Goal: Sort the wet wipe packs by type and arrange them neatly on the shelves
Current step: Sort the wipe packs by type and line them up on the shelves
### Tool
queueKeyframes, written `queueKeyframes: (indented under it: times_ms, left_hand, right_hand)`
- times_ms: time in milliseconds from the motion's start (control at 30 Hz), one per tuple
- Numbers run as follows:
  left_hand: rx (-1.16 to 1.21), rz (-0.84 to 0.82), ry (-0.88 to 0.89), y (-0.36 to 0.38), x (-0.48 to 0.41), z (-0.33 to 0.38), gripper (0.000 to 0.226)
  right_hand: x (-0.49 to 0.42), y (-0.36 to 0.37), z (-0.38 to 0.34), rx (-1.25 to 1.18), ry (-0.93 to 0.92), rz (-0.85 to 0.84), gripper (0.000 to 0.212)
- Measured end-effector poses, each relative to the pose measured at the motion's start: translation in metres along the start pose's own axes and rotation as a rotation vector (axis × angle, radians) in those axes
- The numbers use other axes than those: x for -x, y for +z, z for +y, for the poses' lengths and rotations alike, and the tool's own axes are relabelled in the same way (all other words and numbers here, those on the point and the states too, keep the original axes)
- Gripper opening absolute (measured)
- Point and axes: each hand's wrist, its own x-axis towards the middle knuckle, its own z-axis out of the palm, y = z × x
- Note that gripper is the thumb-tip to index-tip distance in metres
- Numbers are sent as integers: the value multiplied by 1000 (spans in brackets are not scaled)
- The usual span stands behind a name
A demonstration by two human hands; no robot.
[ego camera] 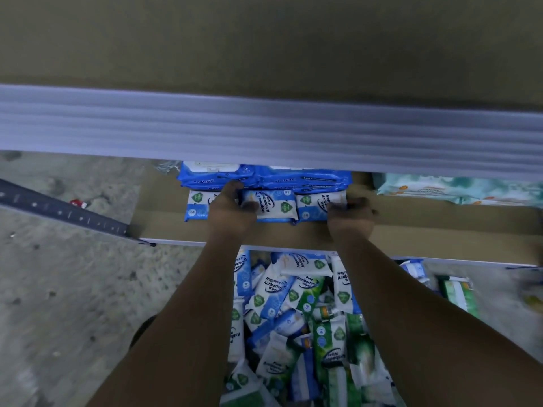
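Three small white-and-blue Fragrance Free Antibacterial Wipes packs lie in a row on the cardboard-lined shelf [440, 230]: a left pack [195, 205], a middle pack [273, 205] and a right pack [311, 205]. Behind them sits a stack of larger blue wipe packs [293, 179]. My left hand [232, 210] grips the left edge of the middle pack, thumb on top, and covers part of the left pack. My right hand [351, 214] curls its fingers round the right end of the right pack.
The upper shelf's pale front edge [264, 127] hangs over the shelf and hides its back. Pale teal packs [455, 189] lie at the right. Below, a pile of mixed blue and green packs [293, 318]. A green pack [461, 295] and a dark rail [58, 211] lie on the floor.
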Motion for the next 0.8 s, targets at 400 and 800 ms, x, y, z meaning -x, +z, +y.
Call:
queueKeyframes:
  times_ms: [400,800]
  left_hand:
    - [-76,267,-104,-10,62,-36,12]
    - [-300,15,-329,-5,138,-78,56]
  right_hand:
    - [59,-55,47,106,-130,107,31]
    - [116,-72,96,369,-48,-4,41]
